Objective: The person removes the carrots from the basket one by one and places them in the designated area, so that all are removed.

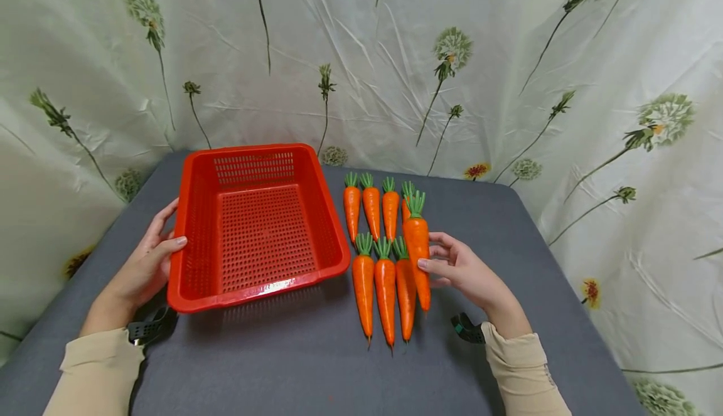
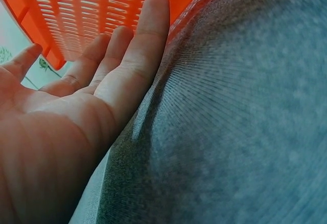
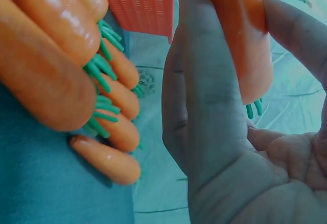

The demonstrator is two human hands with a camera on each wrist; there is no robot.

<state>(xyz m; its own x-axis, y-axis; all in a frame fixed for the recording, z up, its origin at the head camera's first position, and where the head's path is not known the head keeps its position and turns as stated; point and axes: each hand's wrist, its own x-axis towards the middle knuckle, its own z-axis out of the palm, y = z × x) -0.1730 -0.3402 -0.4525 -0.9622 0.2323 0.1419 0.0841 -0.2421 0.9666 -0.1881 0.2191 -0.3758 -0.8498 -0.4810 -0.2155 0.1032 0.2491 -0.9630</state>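
On the left stands a red plastic basket (image 1: 265, 234) with slotted walls and a mesh floor. My left hand (image 1: 145, 259) holds its left side, the thumb on the rim and the other fingers against the outer wall (image 2: 102, 9). Between thumb and fingers, my right hand (image 1: 460, 268) pinches an orange carrot (image 1: 417, 246) with a green top, raised above the table, tip toward me. Right beside it lie other carrots in two rows: a back row (image 1: 371, 206) and a front row (image 1: 385, 293). The held carrot partly covers the rightmost carrots of both rows.
A dark grey cloth covers the table (image 1: 271, 366). Behind it and at both sides hangs a pale curtain (image 1: 384, 90) printed with dandelions. The carrot rows lie close to the basket's right wall.
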